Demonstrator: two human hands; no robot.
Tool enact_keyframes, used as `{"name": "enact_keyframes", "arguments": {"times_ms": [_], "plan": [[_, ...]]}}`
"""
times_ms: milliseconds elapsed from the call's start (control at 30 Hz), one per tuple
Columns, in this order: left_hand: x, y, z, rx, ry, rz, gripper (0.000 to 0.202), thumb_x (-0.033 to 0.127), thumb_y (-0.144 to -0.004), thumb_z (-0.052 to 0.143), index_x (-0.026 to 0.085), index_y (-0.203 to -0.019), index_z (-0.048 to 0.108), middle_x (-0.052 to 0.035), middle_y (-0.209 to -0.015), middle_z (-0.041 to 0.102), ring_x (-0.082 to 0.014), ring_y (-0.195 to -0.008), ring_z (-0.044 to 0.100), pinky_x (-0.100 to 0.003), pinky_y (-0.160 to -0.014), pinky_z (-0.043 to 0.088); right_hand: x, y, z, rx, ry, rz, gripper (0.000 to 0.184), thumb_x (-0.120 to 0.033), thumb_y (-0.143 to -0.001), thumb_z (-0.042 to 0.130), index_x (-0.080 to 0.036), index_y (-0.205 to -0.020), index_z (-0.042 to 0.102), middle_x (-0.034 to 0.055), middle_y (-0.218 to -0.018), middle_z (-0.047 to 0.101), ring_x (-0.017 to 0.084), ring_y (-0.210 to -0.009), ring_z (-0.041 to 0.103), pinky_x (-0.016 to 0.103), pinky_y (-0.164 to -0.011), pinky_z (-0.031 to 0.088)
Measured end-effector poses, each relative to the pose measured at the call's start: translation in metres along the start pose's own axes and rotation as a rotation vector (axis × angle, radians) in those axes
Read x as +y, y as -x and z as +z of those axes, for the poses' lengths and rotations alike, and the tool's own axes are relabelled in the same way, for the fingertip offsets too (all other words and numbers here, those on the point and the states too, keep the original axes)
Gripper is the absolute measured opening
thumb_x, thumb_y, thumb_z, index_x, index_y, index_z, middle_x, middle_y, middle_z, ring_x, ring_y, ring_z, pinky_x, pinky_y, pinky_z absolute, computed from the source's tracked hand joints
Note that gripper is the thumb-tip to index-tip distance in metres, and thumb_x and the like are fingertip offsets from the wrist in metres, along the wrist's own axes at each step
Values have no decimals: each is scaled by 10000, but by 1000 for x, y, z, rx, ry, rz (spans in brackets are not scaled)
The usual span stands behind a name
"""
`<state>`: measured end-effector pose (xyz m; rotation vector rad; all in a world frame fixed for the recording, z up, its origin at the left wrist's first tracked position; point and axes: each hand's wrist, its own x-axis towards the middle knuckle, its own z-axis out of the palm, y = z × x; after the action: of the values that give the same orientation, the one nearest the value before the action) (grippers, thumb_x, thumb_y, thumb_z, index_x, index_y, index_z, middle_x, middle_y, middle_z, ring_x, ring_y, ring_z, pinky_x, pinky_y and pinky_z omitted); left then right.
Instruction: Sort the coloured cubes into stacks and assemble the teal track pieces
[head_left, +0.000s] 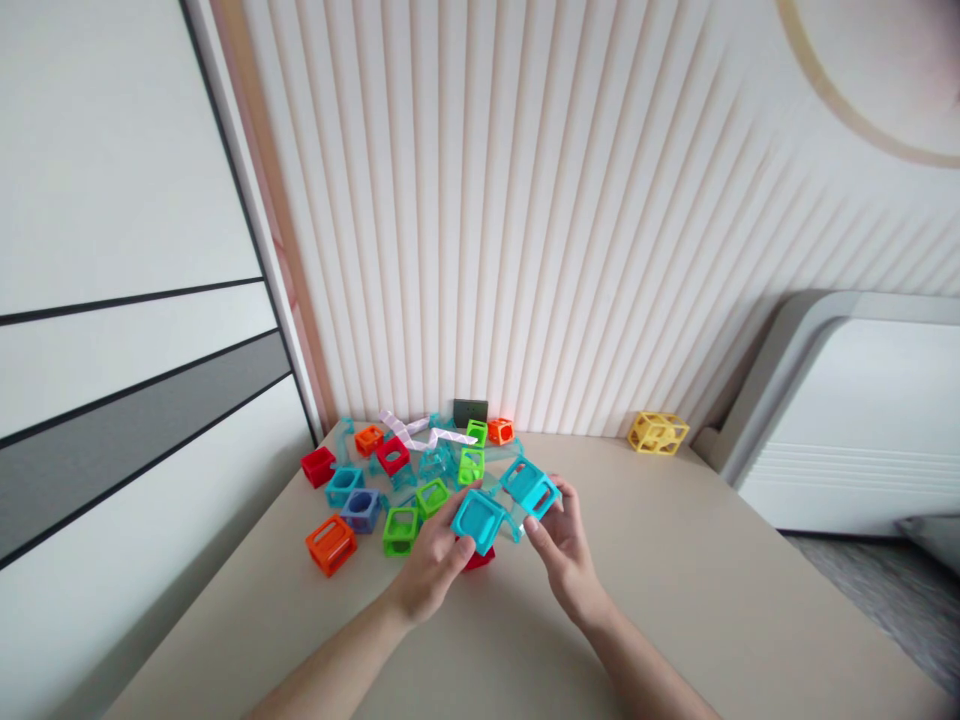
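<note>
My left hand (435, 560) is closed around a teal hollow cube block (478, 518), thumb along its near edge. Another teal block (529, 486), with openings in its faces, is in my right hand (564, 555), gripped between thumb and fingers. A translucent teal piece (513, 524) shows between the two blocks; whether it joins them I cannot tell. Partly hidden beneath the left block is a red block (481, 560). Close to my left hand stand green cube blocks (401, 531) on the table.
Left on the table (675, 600) lie an orange block (331, 545), a purple block (361, 510), red blocks and translucent teal tracks. White zigzag strips (420, 436) lie behind them. A dark rectangular object (470, 412) leans at the ribbed wall. A yellow frame block (658, 433) stands far right.
</note>
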<state>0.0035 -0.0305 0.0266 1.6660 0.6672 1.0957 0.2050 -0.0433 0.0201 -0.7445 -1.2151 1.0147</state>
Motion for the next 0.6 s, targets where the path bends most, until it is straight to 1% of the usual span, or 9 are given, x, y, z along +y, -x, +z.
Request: {"name": "enact_keyframes", "arguments": {"times_ms": [133,200,300,433,533,600], "plan": [[-2,-1,1,-19,-5,-29,779,668,-893,534,191,-1497,416,-151,-1384,620,-327,-1285,575,-484,-1127,408,1,0,-2,48,18,-16,392,-414,-870,730,-338,-1184,508,25,-1063,602,207,-939,609,338,-817,540],[-4,0,2,-44,3,-38,770,637,-887,574,189,-1493,418,-155,-1369,628,-329,-1261,592,-471,-1093,445,1,-1,-1,53,25,-15,404,-423,-856,745,-324,-1184,530,28,-1051,603,207,-934,605,330,-809,541],[-2,0,6,-68,35,-48,757,586,-881,619,195,-1495,414,-155,-1363,629,-330,-1247,601,-444,-1043,488,-1,-3,2,45,14,-10,409,-444,-852,746,-321,-1192,555,29,-1062,610,206,-944,598,335,-835,539],[1,0,8,-58,28,-58,745,538,-881,644,189,-1496,411,-161,-1359,628,-332,-1231,609,-423,-1004,515,-4,-3,5,60,17,-15,407,-475,-846,744,-324,-1181,570,30,-1052,624,208,-935,602,333,-825,545],[0,0,8,-42,13,-65,736,505,-883,656,188,-1497,403,-156,-1313,650,-321,-1193,629,-418,-986,525,-4,-2,5,76,36,-25,421,-502,-839,739,-318,-1178,570,40,-1058,633,218,-935,606,340,-813,555],[-1,0,7,-44,10,-66,719,486,-885,661,192,-1490,407,-145,-1276,666,-305,-1154,646,-411,-978,528,-3,-1,4,70,44,-21,424,-492,-848,734,-318,-1194,563,43,-1062,636,220,-942,609,344,-819,557]]}}
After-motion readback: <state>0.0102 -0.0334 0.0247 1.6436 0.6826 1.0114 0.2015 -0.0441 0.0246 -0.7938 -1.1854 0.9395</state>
